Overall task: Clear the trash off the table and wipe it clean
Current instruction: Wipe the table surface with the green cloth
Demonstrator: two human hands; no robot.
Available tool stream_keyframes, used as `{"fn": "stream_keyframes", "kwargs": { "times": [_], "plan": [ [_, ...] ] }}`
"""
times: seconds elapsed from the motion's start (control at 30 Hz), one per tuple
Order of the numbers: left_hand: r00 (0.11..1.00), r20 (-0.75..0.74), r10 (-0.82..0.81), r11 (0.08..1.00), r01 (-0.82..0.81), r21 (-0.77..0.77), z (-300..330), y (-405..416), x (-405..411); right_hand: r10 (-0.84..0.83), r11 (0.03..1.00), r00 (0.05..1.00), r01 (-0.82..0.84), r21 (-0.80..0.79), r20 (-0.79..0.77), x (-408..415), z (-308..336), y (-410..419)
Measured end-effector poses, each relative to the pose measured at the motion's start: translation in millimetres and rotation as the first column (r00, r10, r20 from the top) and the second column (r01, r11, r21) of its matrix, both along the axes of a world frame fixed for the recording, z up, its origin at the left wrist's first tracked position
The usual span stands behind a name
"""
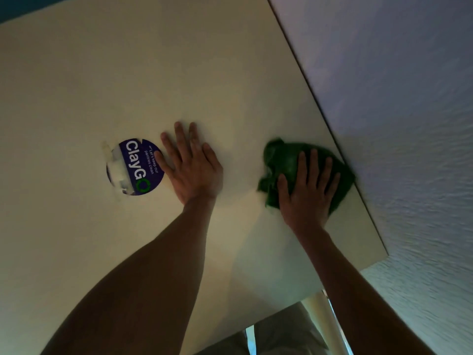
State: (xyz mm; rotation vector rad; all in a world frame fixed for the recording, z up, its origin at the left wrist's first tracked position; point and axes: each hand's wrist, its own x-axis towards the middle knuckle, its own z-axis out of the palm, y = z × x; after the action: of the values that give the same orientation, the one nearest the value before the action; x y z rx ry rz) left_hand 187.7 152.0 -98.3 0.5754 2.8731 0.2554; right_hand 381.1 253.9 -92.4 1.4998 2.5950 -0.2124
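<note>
So the right hand (308,190) is flat on top of a crumpled dark green cloth (286,160), fingers spread straight and pressing it down onto the pale cream surface (128,73). No real grip there, it's an open palm on the rag rather than fingers curled around it. The cloth sits right at the right-hand edge of the surface, just beside the textured white wall (409,98), with its bunched-up part sticking out past the fingertips toward the far side and to the left of the hand. The left hand (190,166) is also wide open, palm down and fingers fanned, resting flat on the bare surface and holding nothing. Its thumb lies touching or just overlapping the edge of a round dark blue sticker (138,166) that reads "ClayGO" with "Let's keep our pantries clean" in small print. The left side of that sticker is torn and peeling, with white scraps showing. The two hands are apart, with a strip of bare surface between them. The lighting is dim and the wall side is a bit blurry. Both forearms come in from the bottom of the head view.
</note>
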Motion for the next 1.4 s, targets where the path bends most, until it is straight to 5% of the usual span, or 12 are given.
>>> {"fn": "stream_keyframes", "kwargs": {
  "times": [0.1, 0.33, 0.6, 0.97, 1.23, 1.4],
  "plan": [
    [1.000, -0.002, 0.001, 1.000, -0.001, -0.001, -0.8, -0.3, -0.4, 0.034, 0.999, 0.999, -0.034, 0.017, -0.027, -22.8, -2.6, 20.4],
    [1.000, -0.012, 0.003, 1.000, -0.003, -0.005, -1.1, -0.5, 0.0, -0.015, 1.000, 1.000, 0.015, -0.026, 0.001, 64.1, 4.9, -26.4],
    [1.000, 0.008, 0.005, 1.000, -0.005, 0.002, -1.0, 0.8, -1.2, 0.006, 1.000, 0.999, -0.006, 0.010, -0.040, -5.3, -2.9, 10.6],
    [0.991, -0.009, -0.137, 0.991, 0.137, -0.001, -1.8, -12.8, 4.4, -0.007, 1.000, 1.000, 0.007, -0.028, 0.005, 134.6, 6.4, -62.8],
    [0.957, 0.042, -0.288, 0.957, 0.289, 0.000, 0.3, -64.8, 114.3, 0.061, 0.997, 0.997, -0.062, -0.038, -0.044, 85.1, 3.3, -11.2],
    [0.959, 0.027, -0.283, 0.957, 0.284, -0.064, 0.5, -71.3, 127.5, 0.091, 0.995, 0.995, -0.092, -0.037, -0.046, 155.2, 6.7, -40.2]
  ]
}}
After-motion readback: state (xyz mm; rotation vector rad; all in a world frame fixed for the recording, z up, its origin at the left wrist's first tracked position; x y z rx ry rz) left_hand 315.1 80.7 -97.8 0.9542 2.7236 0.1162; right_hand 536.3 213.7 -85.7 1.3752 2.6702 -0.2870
